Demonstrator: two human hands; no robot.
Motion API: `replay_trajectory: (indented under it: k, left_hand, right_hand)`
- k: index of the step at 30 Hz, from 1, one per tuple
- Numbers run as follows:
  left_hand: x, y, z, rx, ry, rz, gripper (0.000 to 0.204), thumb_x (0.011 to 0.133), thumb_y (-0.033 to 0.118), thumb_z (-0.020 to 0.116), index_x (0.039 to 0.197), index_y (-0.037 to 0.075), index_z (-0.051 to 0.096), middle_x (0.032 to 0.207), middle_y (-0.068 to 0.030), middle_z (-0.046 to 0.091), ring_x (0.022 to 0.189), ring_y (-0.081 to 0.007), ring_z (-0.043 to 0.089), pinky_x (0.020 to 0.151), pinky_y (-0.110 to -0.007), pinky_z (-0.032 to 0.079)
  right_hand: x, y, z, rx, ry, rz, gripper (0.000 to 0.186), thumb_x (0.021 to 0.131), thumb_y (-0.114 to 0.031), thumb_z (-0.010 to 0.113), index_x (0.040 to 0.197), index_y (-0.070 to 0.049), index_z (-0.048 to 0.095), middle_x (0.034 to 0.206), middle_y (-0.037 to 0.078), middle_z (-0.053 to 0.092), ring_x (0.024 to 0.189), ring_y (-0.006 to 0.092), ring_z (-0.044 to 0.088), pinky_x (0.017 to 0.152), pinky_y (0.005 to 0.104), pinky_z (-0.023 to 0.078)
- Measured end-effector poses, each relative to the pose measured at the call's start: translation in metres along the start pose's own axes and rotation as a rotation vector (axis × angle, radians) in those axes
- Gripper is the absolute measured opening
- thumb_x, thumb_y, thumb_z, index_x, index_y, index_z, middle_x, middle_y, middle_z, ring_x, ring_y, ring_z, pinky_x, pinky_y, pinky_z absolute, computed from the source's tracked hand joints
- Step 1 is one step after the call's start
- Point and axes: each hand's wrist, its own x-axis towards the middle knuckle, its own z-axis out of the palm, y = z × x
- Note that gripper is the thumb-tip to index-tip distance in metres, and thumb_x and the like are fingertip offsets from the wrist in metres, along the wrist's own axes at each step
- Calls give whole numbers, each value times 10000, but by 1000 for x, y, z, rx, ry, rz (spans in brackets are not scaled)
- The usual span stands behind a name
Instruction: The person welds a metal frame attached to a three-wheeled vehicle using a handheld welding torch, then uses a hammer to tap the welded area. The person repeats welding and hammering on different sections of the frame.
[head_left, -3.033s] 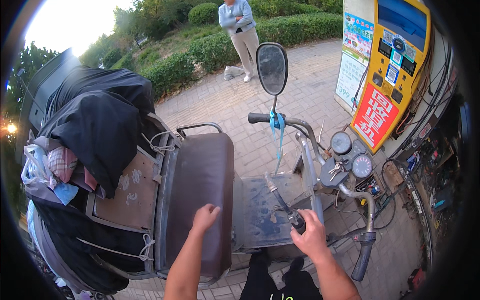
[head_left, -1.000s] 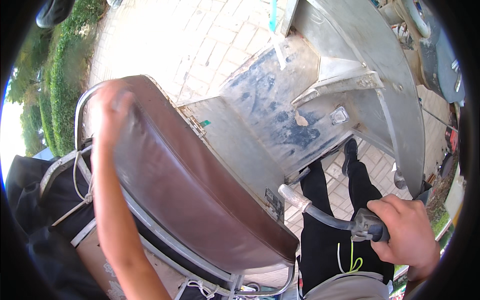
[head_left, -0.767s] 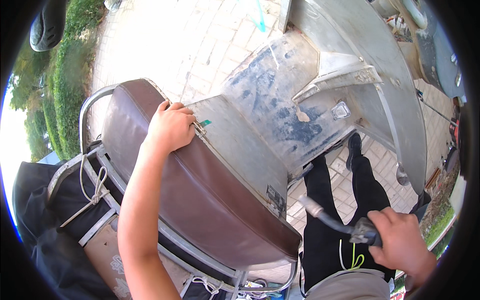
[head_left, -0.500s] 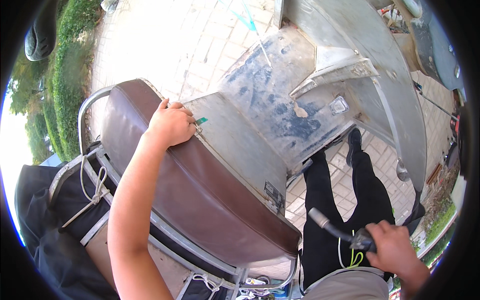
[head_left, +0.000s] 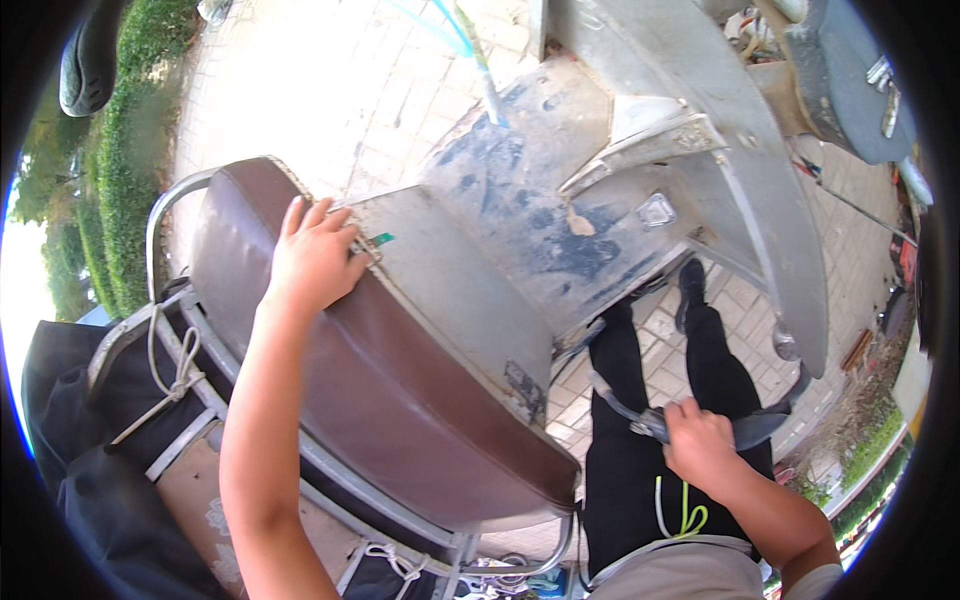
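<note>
Brown seat (head_left: 400,400) stays under the flat left hand (head_left: 315,260); right hand (head_left: 700,445) has slid up its gripped lever (head_left: 625,405).

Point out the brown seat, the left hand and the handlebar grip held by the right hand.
brown seat (head_left: 400,400), head view, on its padded top.
left hand (head_left: 312,262), head view, on the back of the hand.
handlebar grip (head_left: 752,430), head view, on its free end.

The left hand (head_left: 312,258) lay flat with fingers spread, its forearm stretched forward. The right hand (head_left: 700,445) was curled in a fist, low down.
</note>
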Motion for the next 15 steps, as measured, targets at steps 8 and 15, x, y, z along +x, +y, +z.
replay_trajectory:
  k: [8,15]
  left_hand:
    - [-85,24,76,-570,706,-609,552,965,278,631,1457,69,490,1554,-206,378,1429,-382,354,1177,-471,267]
    - [-84,36,94,-486,794,-641,587,992,379,575,1478,72,453,1565,-177,375,1437,-364,346,1184,-492,230]
  right_hand:
    - [50,10,-40,2,111,42,359,850,-183,703,1131,-16,555,984,188,637,807,362,712,694,455,580]
    - [-20,-1,-128,32,46,-167,536,824,-153,723,1305,-41,515,969,189,622,789,385,690,690,473,565]
